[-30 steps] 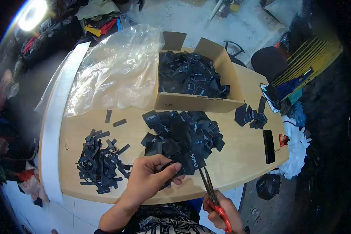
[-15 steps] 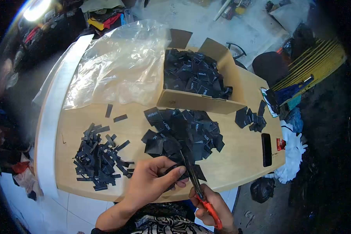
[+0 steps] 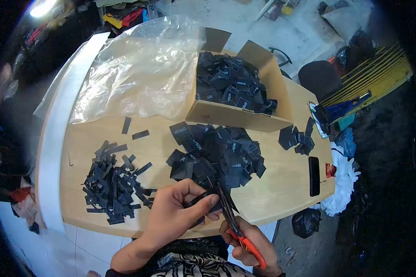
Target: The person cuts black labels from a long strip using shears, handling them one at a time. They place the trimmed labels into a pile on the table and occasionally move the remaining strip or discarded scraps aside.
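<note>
My left hand (image 3: 175,210) pinches a small black fabric piece (image 3: 199,198) between thumb and fingers, close to the table's near edge. In my right hand (image 3: 252,240) is a pair of scissors with red-orange handles (image 3: 252,251), fingers wrapped round them. The dark blades (image 3: 227,207) point away from me and lie against the held piece, just right of my left thumb. Beyond both hands spreads a pile of black pieces (image 3: 235,159), several printed with "EPSON". Left of my left hand is a heap of narrow black strips (image 3: 108,187).
An open cardboard box (image 3: 240,119) full of black pieces (image 3: 231,81) stands behind the pile. Clear plastic sheeting (image 3: 138,78) and a long white strip (image 3: 55,152) lie leftward. On the right are a few black pieces (image 3: 301,138), a phone (image 3: 314,176) and a red packet (image 3: 330,170).
The view has shifted slightly. The scissor blades look a little further apart at their tips, and the black flap to their right shows narrower. Both hands keep their grips.
</note>
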Demonstrator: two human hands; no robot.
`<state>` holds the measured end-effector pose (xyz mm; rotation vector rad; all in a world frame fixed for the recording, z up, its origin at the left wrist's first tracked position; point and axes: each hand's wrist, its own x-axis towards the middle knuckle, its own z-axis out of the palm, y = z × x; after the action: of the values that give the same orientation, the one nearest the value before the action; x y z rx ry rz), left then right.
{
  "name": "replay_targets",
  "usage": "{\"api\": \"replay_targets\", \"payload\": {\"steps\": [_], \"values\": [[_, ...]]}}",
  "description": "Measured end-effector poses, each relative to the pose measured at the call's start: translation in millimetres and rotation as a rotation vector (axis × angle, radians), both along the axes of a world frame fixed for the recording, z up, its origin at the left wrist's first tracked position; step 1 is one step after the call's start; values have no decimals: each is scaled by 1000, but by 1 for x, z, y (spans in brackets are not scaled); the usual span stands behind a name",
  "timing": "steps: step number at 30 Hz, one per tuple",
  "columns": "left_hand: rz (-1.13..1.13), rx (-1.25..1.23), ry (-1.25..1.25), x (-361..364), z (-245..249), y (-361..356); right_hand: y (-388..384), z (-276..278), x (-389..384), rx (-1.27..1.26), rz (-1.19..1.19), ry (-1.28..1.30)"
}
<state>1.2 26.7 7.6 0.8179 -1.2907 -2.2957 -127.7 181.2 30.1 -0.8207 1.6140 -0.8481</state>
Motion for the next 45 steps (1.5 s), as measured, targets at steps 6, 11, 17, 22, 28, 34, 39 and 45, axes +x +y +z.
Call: {"api": "replay_targets", "payload": {"steps": [6,11,17,22,28,34,39,45], "values": [[37,-37,27,1,-2,2,4,-9,-5,-75,90,78],[13,-111,-6,3,-1,1,-3,-1,-1,-32,56,76],[56,-71,61,1,-4,3,-4,0,2,2,-9,44],[45,-71,40,2,0,1,-5,0,3,56,-1,68],[44,-57,55,1,1,0,3,-14,-1,-92,-8,39],[43,-42,75,1,0,0,0,-6,-3,-81,74,139],[66,-52,135,0,-3,0,-3,1,-3,-39,86,185],[56,-61,108,0,-9,-1,-9,4,1,-18,42,253]]}}
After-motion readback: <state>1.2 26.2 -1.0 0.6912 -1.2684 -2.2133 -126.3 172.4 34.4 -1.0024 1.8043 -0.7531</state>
